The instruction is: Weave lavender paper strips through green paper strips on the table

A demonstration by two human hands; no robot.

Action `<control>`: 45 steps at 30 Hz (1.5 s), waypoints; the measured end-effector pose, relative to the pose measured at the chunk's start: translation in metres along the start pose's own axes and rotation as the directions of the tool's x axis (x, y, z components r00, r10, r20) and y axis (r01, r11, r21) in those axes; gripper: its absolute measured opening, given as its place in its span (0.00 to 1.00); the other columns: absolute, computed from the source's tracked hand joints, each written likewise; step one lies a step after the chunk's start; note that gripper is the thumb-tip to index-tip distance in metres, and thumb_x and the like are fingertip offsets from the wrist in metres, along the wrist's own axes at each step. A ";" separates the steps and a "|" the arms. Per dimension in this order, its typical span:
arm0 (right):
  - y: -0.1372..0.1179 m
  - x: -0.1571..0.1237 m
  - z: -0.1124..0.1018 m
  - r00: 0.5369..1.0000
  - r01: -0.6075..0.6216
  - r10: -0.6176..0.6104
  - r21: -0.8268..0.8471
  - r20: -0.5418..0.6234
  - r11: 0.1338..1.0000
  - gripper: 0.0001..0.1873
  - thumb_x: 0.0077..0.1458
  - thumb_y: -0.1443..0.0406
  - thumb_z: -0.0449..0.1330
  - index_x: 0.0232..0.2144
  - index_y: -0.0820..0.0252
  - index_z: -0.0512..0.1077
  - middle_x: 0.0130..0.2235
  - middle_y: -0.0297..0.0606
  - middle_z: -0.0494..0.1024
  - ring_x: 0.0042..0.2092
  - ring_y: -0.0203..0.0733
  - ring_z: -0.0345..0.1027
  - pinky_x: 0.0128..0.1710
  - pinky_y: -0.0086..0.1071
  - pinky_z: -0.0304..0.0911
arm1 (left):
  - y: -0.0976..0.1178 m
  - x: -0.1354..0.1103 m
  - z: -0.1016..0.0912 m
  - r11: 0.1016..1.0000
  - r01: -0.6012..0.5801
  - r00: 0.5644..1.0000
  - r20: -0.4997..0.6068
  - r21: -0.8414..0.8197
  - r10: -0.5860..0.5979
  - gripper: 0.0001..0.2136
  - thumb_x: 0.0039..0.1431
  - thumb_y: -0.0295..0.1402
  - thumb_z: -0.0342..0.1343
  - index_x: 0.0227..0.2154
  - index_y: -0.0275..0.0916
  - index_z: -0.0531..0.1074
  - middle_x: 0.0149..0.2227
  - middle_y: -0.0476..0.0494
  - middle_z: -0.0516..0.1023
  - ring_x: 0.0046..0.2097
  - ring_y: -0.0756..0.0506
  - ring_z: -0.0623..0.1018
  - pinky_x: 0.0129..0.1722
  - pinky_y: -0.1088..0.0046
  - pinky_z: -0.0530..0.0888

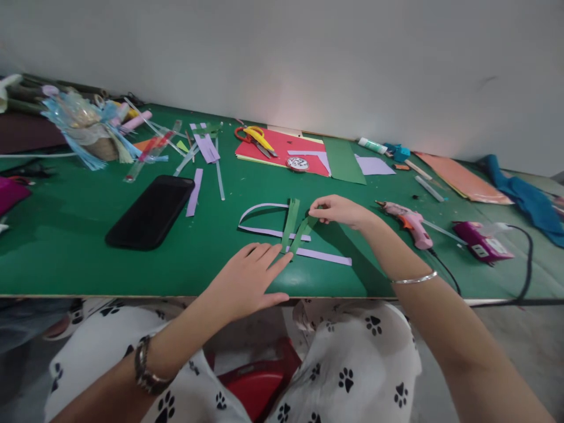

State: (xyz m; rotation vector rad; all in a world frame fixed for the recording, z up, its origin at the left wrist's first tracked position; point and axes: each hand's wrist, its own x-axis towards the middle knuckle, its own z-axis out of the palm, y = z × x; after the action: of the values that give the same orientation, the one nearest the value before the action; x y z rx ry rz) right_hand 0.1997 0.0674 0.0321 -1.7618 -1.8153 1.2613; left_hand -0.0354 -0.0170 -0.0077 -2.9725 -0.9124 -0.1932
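My R. fingers (319, 204): pinched on slanted green strip (302, 234), far end. L. fingers (279, 267): spread, at near end. Step: prob. positioning; next needs steady L. hold.

Right hand (340, 211) pinches a green strip (302, 234), left hand (247, 276) at its near end; phone (151, 212) left, glue gun (409, 223) right.

Short paper strips (291, 220) are mid-green; long paper strips (326, 257), pale lilac. Table (238, 276) is dark green; phone (150, 214), black. Scissors (263, 137) show yellow and orange-red. Glue gun (421, 236) is pink with orange; power box (473, 235), magenta. Garment (374, 358) is white, patterned with black paw prints (346, 380).
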 end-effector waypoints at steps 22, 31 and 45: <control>-0.005 -0.002 0.003 0.978 -0.065 0.125 0.323 -0.166 0.944 0.18 0.45 0.72 0.59 0.41 0.60 0.63 0.29 0.31 0.71 0.27 0.28 0.64 0.30 0.24 0.64 | 0.011 0.005 0.005 0.996 0.083 0.996 -0.025 -0.034 -0.084 0.29 0.55 0.52 0.45 0.55 0.40 0.61 0.51 0.35 0.68 0.49 0.38 0.68 0.48 0.60 0.64; 0.013 0.006 0.006 0.939 0.228 -0.255 -0.140 -0.232 0.964 0.21 0.48 0.73 0.51 0.46 0.60 0.65 0.42 0.43 0.68 0.40 0.40 0.67 0.41 0.39 0.64 | 0.018 0.008 0.002 0.987 0.152 0.988 -0.019 -0.044 -0.153 0.29 0.55 0.52 0.44 0.56 0.41 0.61 0.50 0.35 0.68 0.48 0.38 0.67 0.46 0.59 0.65; 0.005 0.003 -0.012 0.894 0.415 -0.430 -0.587 0.124 0.695 0.11 0.52 0.59 0.54 0.27 0.58 0.73 0.52 0.42 0.61 0.55 0.51 0.52 0.54 0.51 0.45 | 0.017 0.006 0.004 0.992 0.128 0.992 -0.022 0.013 -0.128 0.30 0.55 0.53 0.44 0.57 0.41 0.58 0.49 0.35 0.69 0.47 0.38 0.67 0.45 0.61 0.65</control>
State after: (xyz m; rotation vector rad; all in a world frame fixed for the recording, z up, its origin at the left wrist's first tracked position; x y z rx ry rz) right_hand 0.2113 0.0741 0.0337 -1.4411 -2.6137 0.4907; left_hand -0.0202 -0.0276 -0.0111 -2.8945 -1.0985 -0.2203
